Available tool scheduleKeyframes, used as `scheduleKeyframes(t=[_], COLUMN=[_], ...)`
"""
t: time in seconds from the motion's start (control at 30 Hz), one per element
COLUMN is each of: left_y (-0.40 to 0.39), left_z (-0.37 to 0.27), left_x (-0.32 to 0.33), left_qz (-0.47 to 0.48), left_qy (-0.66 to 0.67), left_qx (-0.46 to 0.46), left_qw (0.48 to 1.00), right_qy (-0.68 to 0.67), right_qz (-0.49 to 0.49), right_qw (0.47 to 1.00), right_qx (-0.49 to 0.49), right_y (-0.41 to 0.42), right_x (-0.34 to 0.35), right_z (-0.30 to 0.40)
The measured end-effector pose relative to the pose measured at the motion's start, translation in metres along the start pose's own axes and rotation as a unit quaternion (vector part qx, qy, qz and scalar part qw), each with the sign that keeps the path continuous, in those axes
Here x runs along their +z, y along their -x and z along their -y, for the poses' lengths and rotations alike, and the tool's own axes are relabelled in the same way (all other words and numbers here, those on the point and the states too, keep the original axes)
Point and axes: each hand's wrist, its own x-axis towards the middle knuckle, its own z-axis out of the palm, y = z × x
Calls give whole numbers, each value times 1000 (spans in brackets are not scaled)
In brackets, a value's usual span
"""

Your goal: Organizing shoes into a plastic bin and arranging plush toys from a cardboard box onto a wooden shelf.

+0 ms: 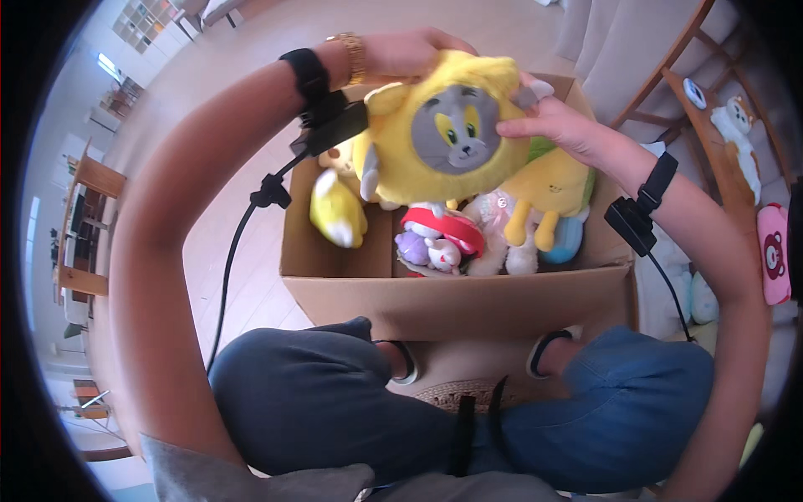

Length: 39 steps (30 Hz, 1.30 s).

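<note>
A yellow plush toy with a grey cat face [461, 135] is held up above an open cardboard box [452, 301]. My left hand [414, 53] is at its upper left edge, with the fingers partly hidden behind the plush. On the other side my right hand [546, 119] grips it, thumb on the front beside the face. Inside the box lie a yellow-and-white plush [339, 210], small plush toys with a red band [442, 226], a pale fluffy plush [521, 258], a yellow plush with stubby legs [549, 188] and a blue plush [564, 241].
Both forearms wear black straps with small devices and cables. My knees and feet are on the near side of the box. At the right, a wooden shelf [709, 119] holds an orange-and-white plush [737, 138]; a pink bear-face item [776, 254] is lower down. A grey curtain [621, 50] hangs behind.
</note>
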Motion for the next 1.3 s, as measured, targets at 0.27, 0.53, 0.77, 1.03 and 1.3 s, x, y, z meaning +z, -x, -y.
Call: scheduleKeyframes(t=[0.27,0.53,0.77,1.03,1.3], left_y=[-39,12,12,15,29], left_z=[44,69,67,88,62], left_x=[55,86,106,123,141], left_qz=[0,3,-33,-182,-257], left_qy=[71,112,246,170,138], left_qx=[-9,-112,-120,-234,-312], left_qw=[997,987,961,940,904], right_qy=[-56,-113,-121,-130,-70], right_qz=[29,-44,-4,-34,-46], right_qw=[987,977,974,954,966], right_qx=[149,176,194,268,243], right_y=[43,62,57,47,42], right_x=[5,-28,-16,-8,-13], right_z=[-13,-19,-28,-31,-42])
